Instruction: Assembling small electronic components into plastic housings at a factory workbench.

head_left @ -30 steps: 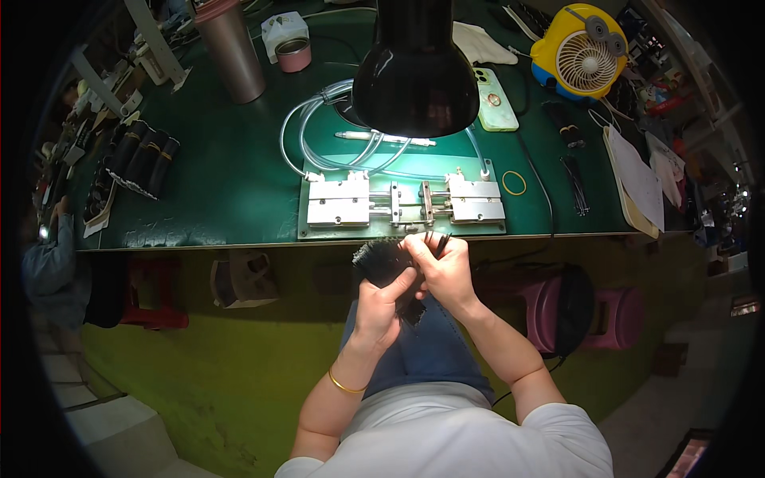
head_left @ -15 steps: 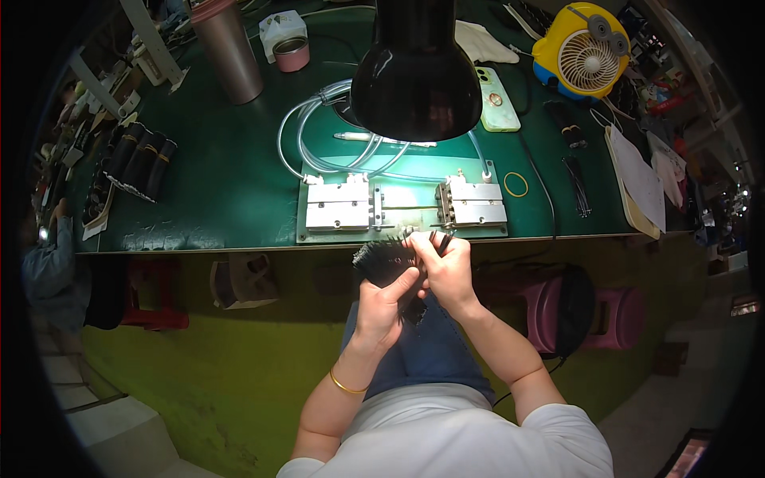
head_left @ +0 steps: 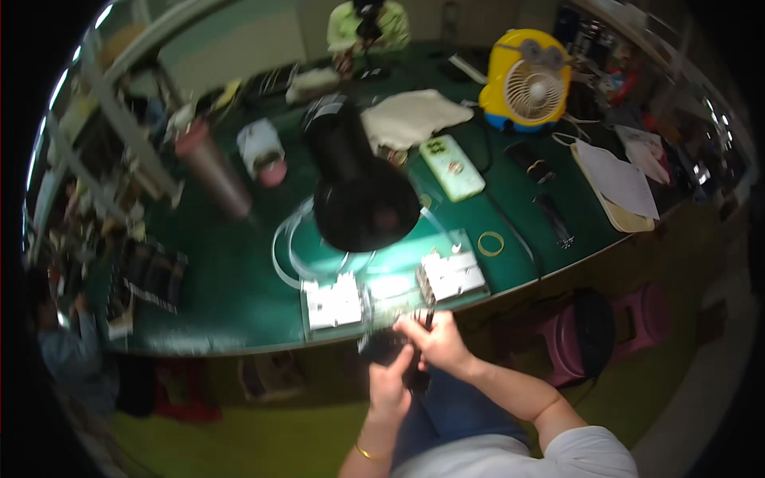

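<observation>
My left hand (head_left: 388,390) is closed round a bundle of thin black strands or wires (head_left: 380,347), its thumb pressed on top. Close beside it, my right hand (head_left: 443,344) has its fingers pinched together at the bundle's right side. A short dark piece sticks up from the right fingers, too blurred to name. Both hands are just off the table's front edge, below a clear-based fixture with a left metal block (head_left: 333,303) and a right metal block (head_left: 454,274). Clear tubing (head_left: 279,247) loops behind the blocks.
A black desk lamp (head_left: 366,203) hangs over the fixture. Behind stand a phone (head_left: 453,169), a yellow fan (head_left: 526,84) and a tumbler (head_left: 213,171). A rubber band (head_left: 491,244) and black bundles (head_left: 151,275) lie on the green table. Two people sit nearby, left and far side.
My view has tilted and turned, so the table's far side and a person there now show. Both hands still hold together at the black bundle; the picture is more blurred.
</observation>
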A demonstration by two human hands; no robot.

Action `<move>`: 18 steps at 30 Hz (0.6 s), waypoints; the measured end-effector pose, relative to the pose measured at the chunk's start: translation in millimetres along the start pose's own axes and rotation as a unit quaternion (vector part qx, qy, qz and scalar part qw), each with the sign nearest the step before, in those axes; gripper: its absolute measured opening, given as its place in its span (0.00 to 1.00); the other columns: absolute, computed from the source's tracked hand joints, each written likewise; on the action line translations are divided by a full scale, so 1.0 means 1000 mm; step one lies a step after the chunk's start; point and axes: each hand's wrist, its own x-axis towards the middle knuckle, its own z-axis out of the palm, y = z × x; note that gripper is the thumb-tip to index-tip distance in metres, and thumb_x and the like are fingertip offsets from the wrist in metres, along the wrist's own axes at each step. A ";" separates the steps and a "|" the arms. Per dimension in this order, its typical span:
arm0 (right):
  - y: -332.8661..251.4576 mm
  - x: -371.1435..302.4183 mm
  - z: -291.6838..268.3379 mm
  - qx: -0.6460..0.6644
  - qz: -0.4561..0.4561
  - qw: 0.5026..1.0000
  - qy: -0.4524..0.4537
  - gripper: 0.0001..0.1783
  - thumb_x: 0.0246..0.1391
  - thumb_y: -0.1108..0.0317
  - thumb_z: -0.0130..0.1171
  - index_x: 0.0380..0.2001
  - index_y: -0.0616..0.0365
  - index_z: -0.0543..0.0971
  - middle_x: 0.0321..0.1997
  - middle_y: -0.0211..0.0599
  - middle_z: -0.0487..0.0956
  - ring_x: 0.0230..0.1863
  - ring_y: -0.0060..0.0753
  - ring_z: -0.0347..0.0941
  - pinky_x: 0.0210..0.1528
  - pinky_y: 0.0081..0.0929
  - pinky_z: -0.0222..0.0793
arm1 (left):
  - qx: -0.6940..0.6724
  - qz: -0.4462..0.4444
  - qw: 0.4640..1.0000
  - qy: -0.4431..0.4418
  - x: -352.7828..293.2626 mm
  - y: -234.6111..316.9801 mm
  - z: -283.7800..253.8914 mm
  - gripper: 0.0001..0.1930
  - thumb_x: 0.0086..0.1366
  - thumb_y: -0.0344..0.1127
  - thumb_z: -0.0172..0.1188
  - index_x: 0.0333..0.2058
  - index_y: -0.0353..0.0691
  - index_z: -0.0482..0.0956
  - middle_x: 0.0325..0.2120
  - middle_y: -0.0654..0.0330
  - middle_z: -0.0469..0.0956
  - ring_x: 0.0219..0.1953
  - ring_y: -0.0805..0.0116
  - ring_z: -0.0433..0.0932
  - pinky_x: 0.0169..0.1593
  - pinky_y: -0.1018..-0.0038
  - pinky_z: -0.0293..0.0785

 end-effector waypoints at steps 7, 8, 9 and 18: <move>0.011 0.002 -0.007 0.085 0.007 0.996 -0.013 0.13 0.51 0.62 0.53 0.25 0.61 0.77 0.16 0.28 0.72 0.09 0.12 0.60 0.08 0.13 0.56 | 0.021 -0.002 1.000 0.007 -0.002 -0.015 -0.013 0.13 0.60 0.24 0.47 0.44 0.37 0.65 0.35 0.60 0.69 0.30 0.70 0.70 0.29 0.75 0.70; 0.012 0.004 -0.007 0.089 0.002 0.996 -0.016 0.12 0.51 0.62 0.53 0.25 0.61 0.77 0.16 0.28 0.72 0.09 0.11 0.60 0.08 0.13 0.56 | 0.019 0.010 1.000 0.016 -0.001 -0.015 -0.014 0.14 0.59 0.24 0.47 0.45 0.37 0.64 0.35 0.59 0.70 0.31 0.69 0.71 0.30 0.74 0.70; 0.012 0.005 -0.007 0.093 0.004 0.996 -0.009 0.12 0.51 0.62 0.53 0.25 0.61 0.77 0.16 0.28 0.72 0.09 0.11 0.60 0.08 0.13 0.56 | 0.017 0.021 0.999 0.027 0.001 -0.017 -0.015 0.15 0.59 0.23 0.48 0.45 0.36 0.64 0.35 0.58 0.70 0.32 0.67 0.71 0.31 0.73 0.70; 0.025 0.011 -0.010 0.120 -0.004 0.990 -0.073 0.12 0.51 0.63 0.53 0.26 0.61 0.77 0.16 0.27 0.72 0.11 0.11 0.60 0.09 0.12 0.57 | 0.127 -0.015 0.978 0.164 -0.007 -0.004 0.011 0.19 0.60 0.22 0.45 0.50 0.41 0.60 0.38 0.62 0.68 0.38 0.71 0.69 0.41 0.76 0.69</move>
